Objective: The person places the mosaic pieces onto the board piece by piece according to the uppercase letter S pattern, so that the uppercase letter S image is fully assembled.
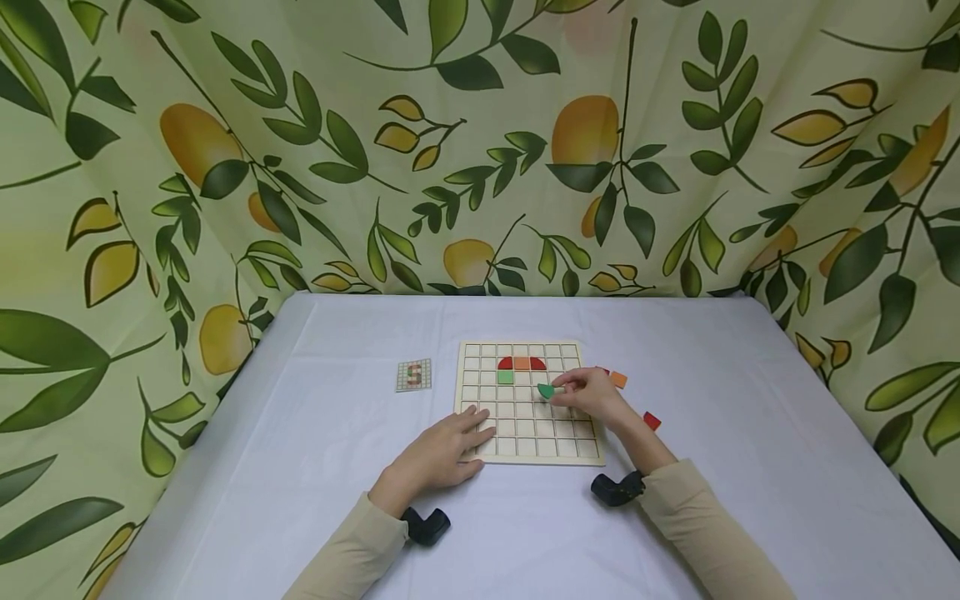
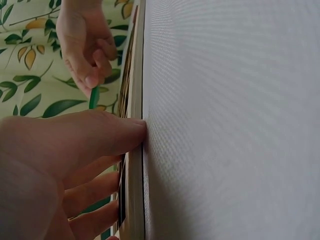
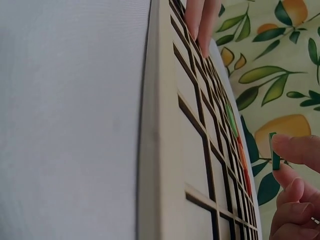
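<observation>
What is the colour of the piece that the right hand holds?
Green; the piece shows best in the head view.

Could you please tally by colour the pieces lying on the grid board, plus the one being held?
Red pieces: 2
Orange piece: 1
Green pieces: 2, one of them pinched in the right hand
Total: 5

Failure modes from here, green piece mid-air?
1. The green piece, pinched by the right hand above the grid board, might slip or land misaligned.
2. The left hand rests on the board's left edge; a push could shift it.
3. A loose red piece lies beside the right forearm, which might knock it.
</observation>
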A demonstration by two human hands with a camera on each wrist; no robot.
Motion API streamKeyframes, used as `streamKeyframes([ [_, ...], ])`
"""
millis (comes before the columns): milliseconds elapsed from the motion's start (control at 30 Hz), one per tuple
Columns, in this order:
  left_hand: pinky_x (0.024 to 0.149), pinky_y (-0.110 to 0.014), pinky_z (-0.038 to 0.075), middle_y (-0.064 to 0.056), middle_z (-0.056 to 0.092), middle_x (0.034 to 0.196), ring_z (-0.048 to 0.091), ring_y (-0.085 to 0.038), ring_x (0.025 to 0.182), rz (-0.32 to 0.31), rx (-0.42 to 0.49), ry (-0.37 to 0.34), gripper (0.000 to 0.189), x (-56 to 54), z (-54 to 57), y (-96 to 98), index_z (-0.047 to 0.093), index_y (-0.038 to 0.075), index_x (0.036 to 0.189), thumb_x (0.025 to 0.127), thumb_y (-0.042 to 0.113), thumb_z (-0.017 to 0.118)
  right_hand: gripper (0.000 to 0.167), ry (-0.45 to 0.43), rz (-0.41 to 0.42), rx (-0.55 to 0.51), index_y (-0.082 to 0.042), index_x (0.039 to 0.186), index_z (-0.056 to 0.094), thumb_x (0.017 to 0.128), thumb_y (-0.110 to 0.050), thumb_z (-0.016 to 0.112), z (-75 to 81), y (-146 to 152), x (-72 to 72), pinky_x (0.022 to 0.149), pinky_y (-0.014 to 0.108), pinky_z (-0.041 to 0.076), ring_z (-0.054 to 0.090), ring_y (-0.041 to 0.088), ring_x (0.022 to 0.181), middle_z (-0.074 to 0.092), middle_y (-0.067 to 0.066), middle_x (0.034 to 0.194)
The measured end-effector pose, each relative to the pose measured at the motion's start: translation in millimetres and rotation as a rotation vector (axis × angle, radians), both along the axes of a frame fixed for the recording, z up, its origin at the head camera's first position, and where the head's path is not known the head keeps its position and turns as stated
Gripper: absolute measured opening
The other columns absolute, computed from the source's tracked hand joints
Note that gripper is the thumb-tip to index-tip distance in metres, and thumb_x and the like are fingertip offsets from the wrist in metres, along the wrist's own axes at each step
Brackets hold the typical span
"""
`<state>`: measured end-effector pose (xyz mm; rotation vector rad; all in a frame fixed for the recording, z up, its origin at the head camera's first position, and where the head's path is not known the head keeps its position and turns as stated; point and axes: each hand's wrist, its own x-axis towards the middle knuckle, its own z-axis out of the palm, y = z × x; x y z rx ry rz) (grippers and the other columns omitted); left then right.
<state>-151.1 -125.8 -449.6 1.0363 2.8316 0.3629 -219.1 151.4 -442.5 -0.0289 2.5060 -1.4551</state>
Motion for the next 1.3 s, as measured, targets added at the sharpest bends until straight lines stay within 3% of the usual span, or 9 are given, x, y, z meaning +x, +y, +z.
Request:
streamKeyframes([
  [667, 0.117, -0.044, 0.038, -0.008, 0.045, 0.151, 0.039, -0.03, 0.144, 0.007, -0.001, -0.013, 0.05, 0.6, 1.4, 0.1, 0.055, 0.015, 0.138, 0.09, 0.028, 0.061, 0.03, -0.024, 0.025, -0.066, 0.004, 0.103, 0.07, 0.076, -0.008, 0.077, -4.6, -26.3, -5.2, 0.053, 0.017, 0.034, 0.041, 0.009, 0.062, 0.047, -0.006, 0.064],
  [833, 0.117, -0.044, 0.038, -0.008, 0.045, 0.151, 0.039, -0.03, 0.144, 0.005, -0.001, -0.011, 0.05, 0.6, 1.5, 0.5, 0.055, 0.015, 0.137, 0.09, 0.028, 0.062, 0.029, -0.034, 0.022, -0.061, 0.002, 0.102, 0.07, 0.077, -0.009, 0.078, -5.6, -30.6, -6.8, 0.057, 0.019, 0.035, 0.043, 0.011, 0.065, 0.046, -0.004, 0.064],
  [1300, 0.117, -0.044, 0.038, -0.008, 0.045, 0.152, 0.038, -0.03, 0.144, 0.01, -0.007, -0.022, 0.051, 0.7, 1.9, 0.2, 0.054, 0.015, 0.138, 0.09, 0.028, 0.062, 0.026, -0.018, 0.025, -0.022, 0.0, 0.099, 0.072, 0.076, -0.01, 0.079, -12.0, -42.8, -10.5, 0.052, 0.018, 0.032, 0.042, 0.011, 0.061, 0.046, -0.004, 0.062],
])
